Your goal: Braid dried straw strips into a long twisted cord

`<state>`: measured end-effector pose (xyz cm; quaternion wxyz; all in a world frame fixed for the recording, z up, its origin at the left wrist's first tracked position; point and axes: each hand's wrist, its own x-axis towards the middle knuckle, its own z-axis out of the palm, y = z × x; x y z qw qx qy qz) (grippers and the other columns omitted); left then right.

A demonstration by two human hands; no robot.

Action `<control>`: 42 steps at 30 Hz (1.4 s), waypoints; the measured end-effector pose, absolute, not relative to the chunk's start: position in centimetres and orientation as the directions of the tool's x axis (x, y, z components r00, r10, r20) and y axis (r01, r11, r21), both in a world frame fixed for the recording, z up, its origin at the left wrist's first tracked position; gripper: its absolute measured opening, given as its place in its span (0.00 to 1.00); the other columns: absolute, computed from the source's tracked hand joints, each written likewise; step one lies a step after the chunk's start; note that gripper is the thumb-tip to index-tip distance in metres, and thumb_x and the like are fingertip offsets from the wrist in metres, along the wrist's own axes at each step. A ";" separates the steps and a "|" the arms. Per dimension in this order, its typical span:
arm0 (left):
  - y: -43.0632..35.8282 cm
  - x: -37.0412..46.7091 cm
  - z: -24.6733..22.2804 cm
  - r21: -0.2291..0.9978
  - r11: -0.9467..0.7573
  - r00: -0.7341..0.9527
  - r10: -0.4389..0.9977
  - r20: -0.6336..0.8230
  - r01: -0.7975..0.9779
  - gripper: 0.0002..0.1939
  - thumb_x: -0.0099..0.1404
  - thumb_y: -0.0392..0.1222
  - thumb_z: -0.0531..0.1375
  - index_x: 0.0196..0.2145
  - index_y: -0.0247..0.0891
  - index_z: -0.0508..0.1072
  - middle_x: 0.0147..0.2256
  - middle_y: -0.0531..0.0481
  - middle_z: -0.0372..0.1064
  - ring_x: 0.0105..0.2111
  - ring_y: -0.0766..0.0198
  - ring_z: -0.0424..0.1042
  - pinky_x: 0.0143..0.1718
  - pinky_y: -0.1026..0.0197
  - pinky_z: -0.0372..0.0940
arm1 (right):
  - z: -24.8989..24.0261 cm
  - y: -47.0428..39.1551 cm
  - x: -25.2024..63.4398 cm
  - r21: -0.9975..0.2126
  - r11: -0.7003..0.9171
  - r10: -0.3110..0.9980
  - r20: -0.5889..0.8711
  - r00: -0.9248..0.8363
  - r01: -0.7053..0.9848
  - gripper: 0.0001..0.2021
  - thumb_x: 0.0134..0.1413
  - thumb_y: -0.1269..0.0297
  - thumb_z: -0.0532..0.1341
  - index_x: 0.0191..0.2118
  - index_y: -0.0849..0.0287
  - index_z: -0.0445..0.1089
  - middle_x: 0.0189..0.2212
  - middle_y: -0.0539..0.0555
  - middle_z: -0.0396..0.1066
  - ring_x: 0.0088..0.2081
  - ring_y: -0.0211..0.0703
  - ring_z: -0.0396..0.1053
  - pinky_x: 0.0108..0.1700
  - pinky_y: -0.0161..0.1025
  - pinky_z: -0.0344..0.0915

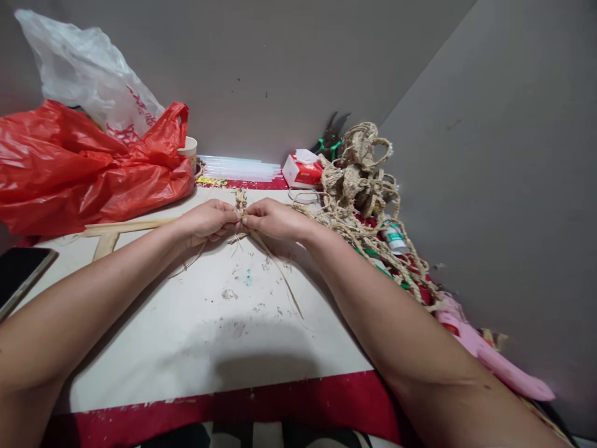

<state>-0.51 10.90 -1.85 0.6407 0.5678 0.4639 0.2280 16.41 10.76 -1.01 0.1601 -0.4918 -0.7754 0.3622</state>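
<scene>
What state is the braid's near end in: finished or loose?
Loose: unbraided strands trail from the braid held by the left hand and right hand.

Left hand [209,222] and right hand [271,219] pinch a braid [240,199] over a white surface [153,348]

braid [241,199]: rough, matt fibre | rope coils [362,146]: coarse, matt fibre | red bag [60,165]: glossy, crinkled plastic

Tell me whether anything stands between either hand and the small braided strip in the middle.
Nothing visible does: the left hand and right hand both pinch the braided strip at its near end. The rope heap lies to the right and the red plastic bag to the left, both apart from the strip.
</scene>
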 end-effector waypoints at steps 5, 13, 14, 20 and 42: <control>10.9 -0.3 -1.9 0.944 0.235 0.416 0.853 -0.316 0.233 0.12 0.61 0.34 0.55 0.20 0.35 0.63 0.12 0.60 0.45 0.11 0.76 0.41 0.13 0.67 0.37 | 0.0 10.9 17.1 -0.653 0.285 0.872 -0.127 -0.472 0.702 0.08 0.52 0.71 0.55 0.27 0.64 0.70 0.21 0.49 0.64 0.25 0.34 0.57 0.29 0.32 0.53; 10.5 0.0 -1.9 0.956 0.186 0.373 0.890 -0.261 0.225 0.10 0.60 0.35 0.55 0.22 0.33 0.68 0.10 0.59 0.46 0.11 0.75 0.42 0.13 0.67 0.37 | 0.6 10.1 16.1 -0.745 0.169 0.907 -0.139 -0.398 0.645 0.10 0.53 0.72 0.53 0.26 0.65 0.69 0.16 0.46 0.58 0.20 0.32 0.52 0.26 0.31 0.50; 10.4 0.1 -2.0 0.961 0.176 0.369 0.896 -0.247 0.214 0.09 0.60 0.35 0.55 0.22 0.33 0.69 0.10 0.59 0.46 0.11 0.76 0.42 0.13 0.67 0.37 | 0.6 9.9 15.8 -0.753 0.154 0.908 -0.148 -0.393 0.640 0.10 0.54 0.72 0.52 0.27 0.65 0.70 0.16 0.46 0.58 0.19 0.32 0.52 0.25 0.32 0.50; 10.0 0.2 -2.4 0.969 0.241 0.376 0.894 -0.244 0.056 0.14 0.58 0.33 0.55 0.16 0.35 0.61 0.11 0.59 0.45 0.11 0.76 0.42 0.13 0.68 0.36 | 0.1 8.6 14.4 -0.559 0.271 0.928 -0.065 -0.367 0.784 0.12 0.54 0.72 0.50 0.29 0.65 0.72 0.25 0.55 0.71 0.27 0.37 0.64 0.30 0.32 0.56; 10.1 -0.3 -1.2 0.910 0.410 0.345 0.863 -0.368 -0.055 0.09 0.55 0.31 0.58 0.19 0.33 0.63 0.11 0.61 0.45 0.11 0.77 0.41 0.12 0.70 0.36 | 3.3 3.1 13.5 -0.470 0.581 0.721 -0.082 -0.689 0.664 0.14 0.55 0.59 0.58 0.22 0.61 0.66 0.18 0.51 0.61 0.22 0.36 0.58 0.26 0.35 0.51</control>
